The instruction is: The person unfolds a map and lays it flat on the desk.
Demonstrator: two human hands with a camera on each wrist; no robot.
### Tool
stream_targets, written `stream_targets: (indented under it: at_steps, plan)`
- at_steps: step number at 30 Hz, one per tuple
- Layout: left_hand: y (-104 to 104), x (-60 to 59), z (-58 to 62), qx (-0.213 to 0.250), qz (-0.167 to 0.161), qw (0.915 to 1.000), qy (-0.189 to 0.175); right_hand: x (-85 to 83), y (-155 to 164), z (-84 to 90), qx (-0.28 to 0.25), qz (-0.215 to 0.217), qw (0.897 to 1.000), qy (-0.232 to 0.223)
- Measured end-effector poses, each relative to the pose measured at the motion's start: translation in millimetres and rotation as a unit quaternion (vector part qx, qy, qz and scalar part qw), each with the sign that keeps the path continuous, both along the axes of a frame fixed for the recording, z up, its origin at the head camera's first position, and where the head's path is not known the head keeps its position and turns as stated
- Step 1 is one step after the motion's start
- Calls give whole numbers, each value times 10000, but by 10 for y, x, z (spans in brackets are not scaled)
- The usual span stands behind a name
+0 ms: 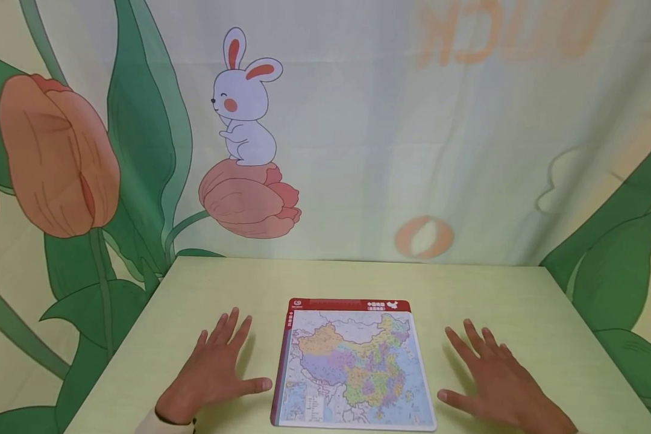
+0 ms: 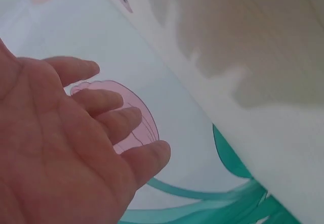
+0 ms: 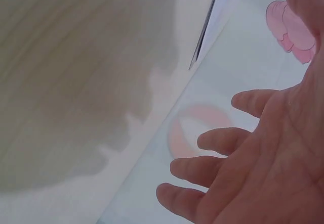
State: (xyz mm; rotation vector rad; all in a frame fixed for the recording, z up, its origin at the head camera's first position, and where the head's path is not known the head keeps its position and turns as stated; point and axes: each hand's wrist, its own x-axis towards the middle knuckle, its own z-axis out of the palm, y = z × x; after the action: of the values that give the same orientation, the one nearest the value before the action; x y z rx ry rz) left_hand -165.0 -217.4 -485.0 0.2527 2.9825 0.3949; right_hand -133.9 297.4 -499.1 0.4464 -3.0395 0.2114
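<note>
Fingers [image 1: 228,328] of the left hand [image 1: 208,374] fan forward, slightly bent and spaced apart, with the thumb stretched sideways toward a map board [image 1: 352,371]. This grip is relaxed and empty; a dark band [image 1: 169,420] and pale sleeve [image 1: 158,427] sit at the wrist. Opposite, the right hand [image 1: 493,380] nearly mirrors the pose, its grip likewise loose and empty, thumb pointing at the board's right edge, near but apart from it. Both wrist views show the palms raised off the counter [image 1: 249,277], with finger-shaped shadows on its surface.

The board lies face up between the hands, its red band along the far edge. Beyond the counter hangs a printed backdrop [image 1: 352,150]: a white rabbit [image 1: 249,144] on a coral tulip [image 1: 244,202], a larger orange tulip [image 1: 54,163] at left, green leaves [image 1: 610,289] on both sides, and a blurred orange ring [image 1: 405,238] low down.
</note>
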Motion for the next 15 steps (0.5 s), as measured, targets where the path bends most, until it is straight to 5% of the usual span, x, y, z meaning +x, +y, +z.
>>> stream_targets:
  at_steps: [6,15]
  plan:
    - [61,37,24,299,-5,9993,-210,10,-79,69,-245,40,9984,-512]
    - [304,121,-46,609,148,9902,-1249,111,-211,11,-655,344,9949,-688]
